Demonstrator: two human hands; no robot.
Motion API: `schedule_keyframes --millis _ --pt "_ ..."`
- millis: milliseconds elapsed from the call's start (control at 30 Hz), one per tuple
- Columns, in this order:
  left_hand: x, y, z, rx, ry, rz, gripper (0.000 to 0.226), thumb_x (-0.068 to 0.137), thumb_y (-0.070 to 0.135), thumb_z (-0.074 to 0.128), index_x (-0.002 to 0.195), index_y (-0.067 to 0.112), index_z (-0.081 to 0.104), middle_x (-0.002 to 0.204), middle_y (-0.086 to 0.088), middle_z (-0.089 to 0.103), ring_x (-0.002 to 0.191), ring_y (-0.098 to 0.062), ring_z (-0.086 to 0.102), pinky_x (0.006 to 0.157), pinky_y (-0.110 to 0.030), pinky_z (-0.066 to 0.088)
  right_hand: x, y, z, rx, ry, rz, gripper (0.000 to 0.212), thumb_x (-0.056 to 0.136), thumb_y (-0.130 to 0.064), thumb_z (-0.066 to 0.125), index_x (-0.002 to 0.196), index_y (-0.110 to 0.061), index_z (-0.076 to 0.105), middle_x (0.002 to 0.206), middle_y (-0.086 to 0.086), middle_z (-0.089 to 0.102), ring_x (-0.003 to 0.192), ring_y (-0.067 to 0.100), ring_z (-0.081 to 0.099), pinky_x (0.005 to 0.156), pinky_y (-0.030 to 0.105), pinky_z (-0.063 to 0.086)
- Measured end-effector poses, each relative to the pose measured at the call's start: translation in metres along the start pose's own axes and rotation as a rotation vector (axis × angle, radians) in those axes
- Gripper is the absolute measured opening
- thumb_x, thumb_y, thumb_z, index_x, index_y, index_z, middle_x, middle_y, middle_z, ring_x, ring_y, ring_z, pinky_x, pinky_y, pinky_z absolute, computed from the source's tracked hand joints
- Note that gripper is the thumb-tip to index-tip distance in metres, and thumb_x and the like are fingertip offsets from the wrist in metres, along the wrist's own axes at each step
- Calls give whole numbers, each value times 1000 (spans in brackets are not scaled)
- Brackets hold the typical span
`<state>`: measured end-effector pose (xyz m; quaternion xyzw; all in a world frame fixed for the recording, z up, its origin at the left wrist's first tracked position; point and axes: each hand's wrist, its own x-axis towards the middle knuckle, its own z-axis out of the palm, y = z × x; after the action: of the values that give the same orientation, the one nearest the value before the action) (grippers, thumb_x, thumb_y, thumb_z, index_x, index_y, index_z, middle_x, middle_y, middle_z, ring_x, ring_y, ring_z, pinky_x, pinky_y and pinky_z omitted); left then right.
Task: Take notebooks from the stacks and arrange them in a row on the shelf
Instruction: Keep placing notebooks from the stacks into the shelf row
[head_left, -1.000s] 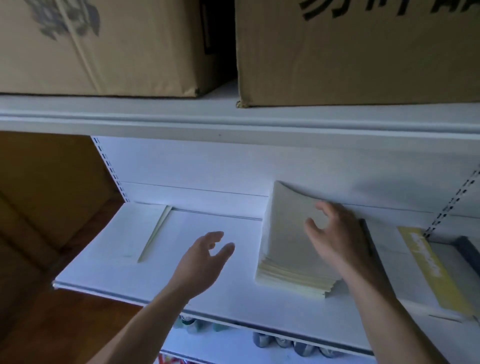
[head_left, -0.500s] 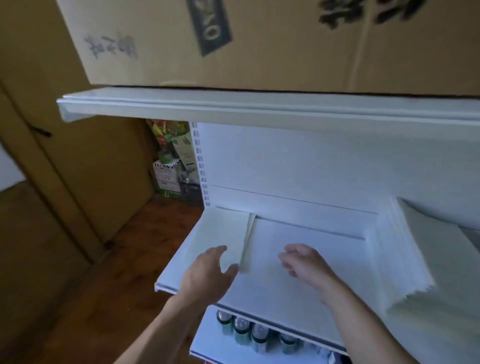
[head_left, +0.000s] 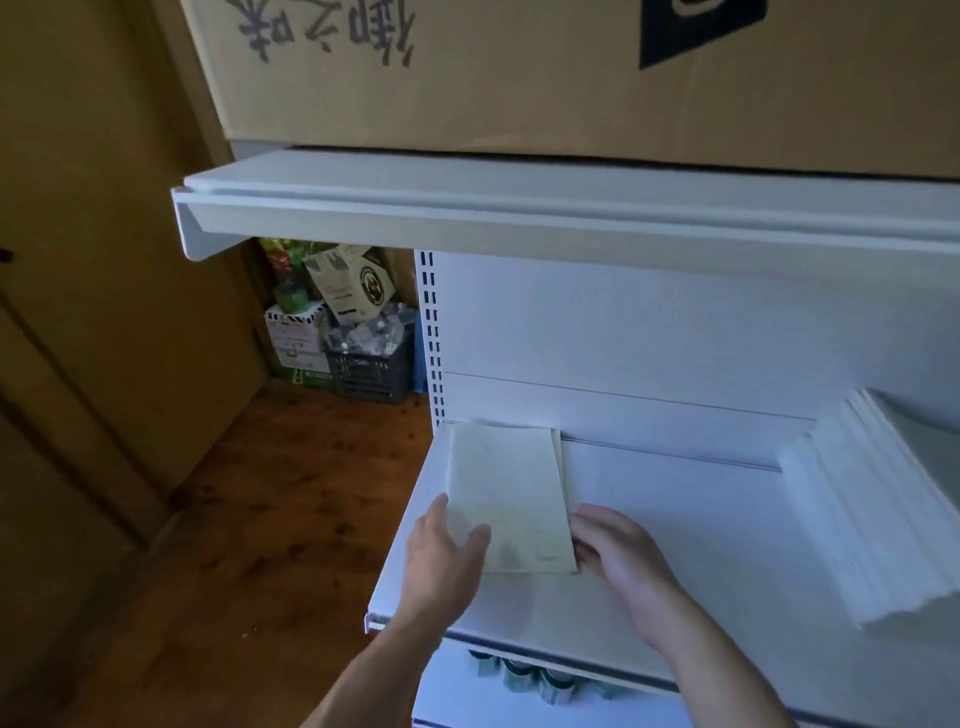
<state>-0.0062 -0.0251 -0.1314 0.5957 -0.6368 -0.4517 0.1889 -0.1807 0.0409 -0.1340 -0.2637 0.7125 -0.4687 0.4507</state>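
- The pale cream, thin paper-covered notebook (head_left: 506, 493) is seen lying flat at the far left end of the white metal shelf (head_left: 685, 525), with its far short edge close to the white back panel (head_left: 649, 332).
- The left hand (head_left: 447, 561) is laid at the near left corner, fingers straight and apart, thumb resting on the cover.
- The right hand (head_left: 623, 558) is set against the near right edge with fingers loosely curled; whether that edge is pinched or only nudged cannot be told.
- The step in hand is judged to be squaring up the first place in the row.
- It is best done with light pushes from both sides at once, so that the thin cover is slid and not buckled.
- A sliver of a second pale sheet (head_left: 557, 457) shows under the right side; the two edges should be brought flush.
- The long axis is run front to back, leaning a little leftward towards the back panel.
- A short edge is pointed at the person; the spine side cannot be made out.
- The tall white stack of notebooks (head_left: 883, 514) is left well apart on the right, for the next pick.
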Motion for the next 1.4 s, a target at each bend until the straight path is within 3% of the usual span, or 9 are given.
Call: schedule_keyframes --millis 67,133,300,500,800,967,1067,1167,1400 --pt "6 2 -4 -174 -12 -46 65 78 49 55 138 28 39 139 1 50 117 -22 53 97 -44 49 6 8 1 -61 -19 -11 24 76 -30 61 71 -9 53 74 4 59 76 18 56 76 33 39" --pt "16 5 -8 -371 -22 -150 58 92 29 56 145 19 34 137 -1 49 110 -20 54 85 -33 50 10 14 1 -41 25 -23 10 80 -26 66 82 -17 64 92 -10 70 92 13 65 87 35 48" --pt "24 15 -15 -511 -190 -191 34 93 9 56 125 16 47 113 -7 56 100 -22 59 62 -25 58 2 10 9 -10 85 -20 24 88 -15 66 110 -24 63 111 -8 68 107 11 62 102 31 44" --pt "11 5 -25 -678 -320 -43 40 88 2 59 123 21 51 116 -12 59 104 -30 60 73 -32 59 -4 4 7 120 38 -20 46 78 -47 69 112 -18 65 111 3 72 104 21 67 94 40 49" --pt "-18 31 2 -654 -533 209 51 75 21 67 124 30 56 115 1 69 107 -24 65 90 -47 55 -60 -20 -37 150 168 -284 22 90 -11 61 106 -24 68 101 -4 74 103 20 66 94 38 48" --pt "-68 71 53 -679 -415 381 47 74 28 67 121 29 56 110 2 70 100 -17 67 77 -29 56 -101 -15 -95 223 266 -391 28 96 -12 55 118 -28 63 112 -8 71 109 13 64 99 37 46" --pt "-106 103 93 -694 -463 469 45 82 18 71 123 28 55 111 4 69 101 -15 66 75 -23 55 -131 -1 -146 302 365 -411 36 97 -18 56 132 -26 54 124 -7 66 117 13 61 105 42 43" --pt "-155 135 147 -700 -573 526 41 88 10 62 123 29 54 111 8 69 99 -8 67 72 -18 54 -170 21 -208 364 480 -416 34 98 -14 52 130 -23 55 119 -3 69 110 16 65 97 41 50" --pt "-291 182 328 -606 -887 495 44 86 23 71 124 35 52 119 4 66 105 -20 65 83 -39 58 -296 113 -373 395 887 -311 22 96 -13 54 103 -32 64 101 -12 72 95 11 67 80 33 53"
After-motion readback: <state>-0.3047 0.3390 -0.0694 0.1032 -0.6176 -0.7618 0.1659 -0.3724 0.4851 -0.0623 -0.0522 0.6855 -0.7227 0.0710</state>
